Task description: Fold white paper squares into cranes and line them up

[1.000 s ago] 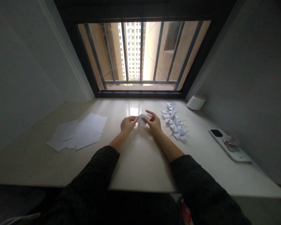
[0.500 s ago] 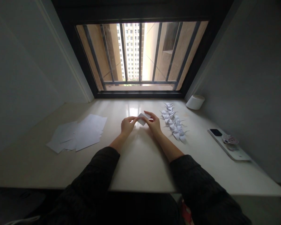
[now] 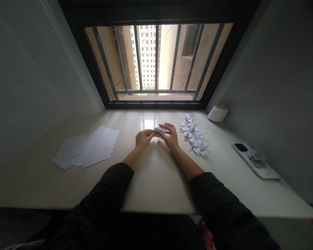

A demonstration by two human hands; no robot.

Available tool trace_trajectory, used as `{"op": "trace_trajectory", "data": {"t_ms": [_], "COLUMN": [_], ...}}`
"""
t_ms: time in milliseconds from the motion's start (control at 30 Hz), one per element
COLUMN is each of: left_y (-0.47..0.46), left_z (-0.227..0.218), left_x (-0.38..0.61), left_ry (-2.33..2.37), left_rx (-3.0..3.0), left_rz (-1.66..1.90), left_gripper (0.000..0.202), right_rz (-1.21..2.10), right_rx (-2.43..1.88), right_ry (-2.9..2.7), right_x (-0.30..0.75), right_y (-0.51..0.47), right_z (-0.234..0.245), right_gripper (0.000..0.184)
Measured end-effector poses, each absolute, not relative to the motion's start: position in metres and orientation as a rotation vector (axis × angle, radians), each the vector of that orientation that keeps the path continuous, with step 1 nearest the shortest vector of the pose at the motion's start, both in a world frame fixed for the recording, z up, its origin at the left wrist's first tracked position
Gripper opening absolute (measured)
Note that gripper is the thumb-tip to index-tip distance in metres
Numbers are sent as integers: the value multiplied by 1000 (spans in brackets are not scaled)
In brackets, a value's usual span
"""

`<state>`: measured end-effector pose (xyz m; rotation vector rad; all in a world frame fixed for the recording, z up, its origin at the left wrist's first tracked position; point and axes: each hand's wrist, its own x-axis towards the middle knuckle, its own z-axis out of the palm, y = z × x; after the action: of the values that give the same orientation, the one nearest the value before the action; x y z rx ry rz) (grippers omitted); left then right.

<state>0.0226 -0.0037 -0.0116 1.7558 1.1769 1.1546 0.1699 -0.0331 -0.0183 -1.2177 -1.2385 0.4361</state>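
Observation:
A small folded piece of white paper (image 3: 160, 130) is held between my two hands, over the middle of the white counter (image 3: 156, 180). My left hand (image 3: 144, 138) pinches its left edge between thumb and fingertips. On the other side, my right hand (image 3: 171, 138) grips it with the thumb on the near face, while some fingers are raised behind it. The fingers partly cover the paper, so its exact folds cannot be made out. Several folded white paper cranes (image 3: 194, 135) stand in a cluster to the right of my right hand.
Loose white paper sheets (image 3: 99, 146) lie overlapping on the left. At right are a white phone (image 3: 263, 168) with a round grip on its back and a white roll (image 3: 218, 113) near the wall. A barred window (image 3: 156, 62) closes off the far side.
The folded paper has gone from a diamond-like shape facing me to a narrower, flatter shape. My right fingers have lifted and spread slightly; my left fingers have closed nearer its edge.

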Motion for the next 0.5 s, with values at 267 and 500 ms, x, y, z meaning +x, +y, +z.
{"op": "trace_trajectory", "data": {"t_ms": [267,500], "left_y": [7,8], "left_z": [-22,-18], "left_x": [22,24], "left_ry": [920,804], "left_rx": [1556,1442], "left_rz": [1149,1213], "left_gripper": [38,39], "right_rz": [435,522], "right_rx": [-1177,-1116], "right_ry": [-1341,-1387], "right_x": [172,172], "right_y": [-32,-31], "right_z": [-19,-22], "right_gripper": [34,30]}}
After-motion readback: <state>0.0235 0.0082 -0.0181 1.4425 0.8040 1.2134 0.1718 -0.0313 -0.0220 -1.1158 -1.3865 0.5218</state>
